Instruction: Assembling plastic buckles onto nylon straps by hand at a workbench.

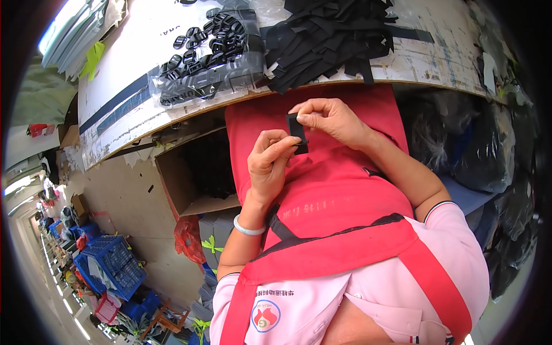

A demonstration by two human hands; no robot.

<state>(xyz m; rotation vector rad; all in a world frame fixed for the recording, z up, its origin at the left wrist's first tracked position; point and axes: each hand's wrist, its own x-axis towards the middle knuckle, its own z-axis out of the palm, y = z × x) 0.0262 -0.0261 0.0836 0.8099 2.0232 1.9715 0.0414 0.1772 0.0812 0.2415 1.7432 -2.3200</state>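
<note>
My left hand [269,161] and my right hand [330,121] meet just below the table edge, over my red apron. Between their fingertips they pinch a short black strap piece [296,131] with a small black buckle at its lower end. A pale bangle sits on my left wrist. On the white table [144,69] above lie a heap of black strap pieces [328,34] and a clear plastic bag of black buckles [210,57].
An open cardboard box [192,172] stands under the table at my left. Dark plastic bags [483,149] pile up at the right. Blue crates [112,261] and red bags sit on the floor at lower left.
</note>
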